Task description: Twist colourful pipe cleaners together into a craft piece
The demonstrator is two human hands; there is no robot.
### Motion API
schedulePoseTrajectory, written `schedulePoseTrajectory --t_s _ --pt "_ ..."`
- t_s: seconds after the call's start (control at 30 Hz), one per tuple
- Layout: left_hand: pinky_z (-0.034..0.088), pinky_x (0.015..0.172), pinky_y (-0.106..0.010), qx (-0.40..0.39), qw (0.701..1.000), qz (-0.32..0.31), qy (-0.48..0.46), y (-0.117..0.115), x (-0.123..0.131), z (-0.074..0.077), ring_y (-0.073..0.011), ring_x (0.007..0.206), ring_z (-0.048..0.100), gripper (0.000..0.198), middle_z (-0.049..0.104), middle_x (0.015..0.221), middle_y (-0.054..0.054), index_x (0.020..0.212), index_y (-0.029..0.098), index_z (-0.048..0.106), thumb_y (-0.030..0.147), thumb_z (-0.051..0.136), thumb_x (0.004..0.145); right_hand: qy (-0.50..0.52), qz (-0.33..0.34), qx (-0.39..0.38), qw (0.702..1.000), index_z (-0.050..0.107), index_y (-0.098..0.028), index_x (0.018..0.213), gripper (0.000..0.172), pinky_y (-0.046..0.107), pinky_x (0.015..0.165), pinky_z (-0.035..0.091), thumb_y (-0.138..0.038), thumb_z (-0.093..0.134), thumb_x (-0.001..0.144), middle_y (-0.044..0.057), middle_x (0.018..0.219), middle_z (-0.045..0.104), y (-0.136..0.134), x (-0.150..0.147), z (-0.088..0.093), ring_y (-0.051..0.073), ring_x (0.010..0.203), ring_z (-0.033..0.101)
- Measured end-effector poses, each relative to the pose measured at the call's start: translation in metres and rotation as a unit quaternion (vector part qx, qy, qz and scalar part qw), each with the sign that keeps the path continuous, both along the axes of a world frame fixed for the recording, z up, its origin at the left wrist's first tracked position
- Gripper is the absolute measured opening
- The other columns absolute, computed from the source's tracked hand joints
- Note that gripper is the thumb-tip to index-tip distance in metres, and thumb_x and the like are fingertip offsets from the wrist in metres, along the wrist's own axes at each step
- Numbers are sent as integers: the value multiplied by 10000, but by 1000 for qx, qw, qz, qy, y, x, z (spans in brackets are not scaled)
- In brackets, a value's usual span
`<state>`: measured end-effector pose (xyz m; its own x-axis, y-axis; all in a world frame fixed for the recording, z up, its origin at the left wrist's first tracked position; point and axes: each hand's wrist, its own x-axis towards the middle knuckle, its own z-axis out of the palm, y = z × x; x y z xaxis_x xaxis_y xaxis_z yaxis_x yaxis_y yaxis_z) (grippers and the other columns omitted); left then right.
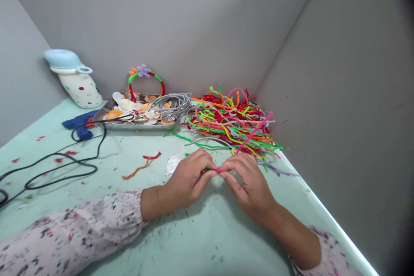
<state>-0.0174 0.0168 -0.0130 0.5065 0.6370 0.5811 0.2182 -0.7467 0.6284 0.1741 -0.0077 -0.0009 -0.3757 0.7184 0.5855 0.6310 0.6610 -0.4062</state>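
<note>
My left hand and my right hand meet fingertip to fingertip just above the table, both in a pinch. Between them runs a short stretch of pink pipe cleaner, whose long free end sticks up and to the right from behind my right hand. A bit of green shows at my left fingertips, and most of what lies inside that hand is hidden. Just beyond my hands spreads a heap of multicoloured pipe cleaners. A crumpled silvery scrap lies beside my left hand.
On the left are a blue glue gun with a looping black cord and a light-blue-lidded bottle. A metal tray bears shells, coiled grey wire and a pipe-cleaner hoop with flowers. Orange-red twisted pieces lie nearer.
</note>
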Motion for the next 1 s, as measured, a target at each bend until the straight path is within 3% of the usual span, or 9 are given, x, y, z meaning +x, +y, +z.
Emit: schedulePoseTrajectory --t_s 0.2,0.4,0.67,0.87,1.0 --pt "420 742 -291 7 1000 1 -6 1 0 0 -163 844 510 80 551 852 -48 908 155 560 168 484 930 1 15 16 1000 600 -205 923 49 409 909 337 -177 573 892 18 874 623 1 3 6 177 872 557" --pt "423 746 -292 8 1000 -7 2 1 0 0 -163 843 512 82 551 854 -47 907 162 562 164 483 929 3 28 -18 999 596 -203 903 87 384 853 357 -166 518 914 16 837 612 0 2 9 174 847 547" --pt "426 752 -297 10 1000 4 4 1 0 2 -167 852 513 85 548 857 -49 920 166 561 172 477 930 -8 14 0 1000 616 -223 909 104 404 899 355 -204 514 920 11 838 625 2 3 8 173 834 562" --pt "431 751 -305 3 1000 -3 15 0 0 1 -174 850 515 100 553 857 -55 907 166 566 185 471 931 0 25 -40 999 598 -213 865 165 399 889 366 -200 453 943 6 791 614 0 1 7 170 808 549" --pt "427 752 -303 -3 1000 2 9 1 -1 0 -172 853 514 102 550 857 -52 905 165 563 186 468 934 4 21 -28 999 605 -214 881 120 410 907 356 -192 496 926 9 809 617 1 2 6 171 822 556"
